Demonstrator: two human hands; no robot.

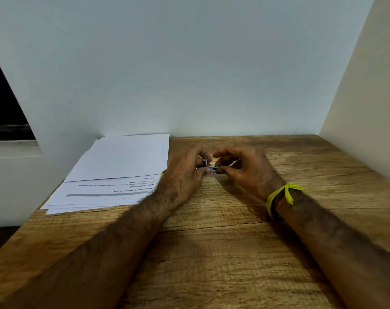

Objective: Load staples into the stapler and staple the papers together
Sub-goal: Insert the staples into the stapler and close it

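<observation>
A small metal stapler (213,169) is held between both hands just above the wooden table (211,253), near its back middle. My left hand (185,175) grips its left end, and a thin silvery piece, perhaps staples (205,162), sticks up between the fingers. My right hand (245,170) curls round the right end, where a bit of blue shows; most of the stapler is hidden by fingers. A loose stack of white papers (113,172) lies at the back left, touching my left hand's side.
White walls close the table at the back and right. The table's left edge runs under the papers, some of which hang over it. A dark window opening sits far left. A yellow thread (283,195) is tied round my right wrist.
</observation>
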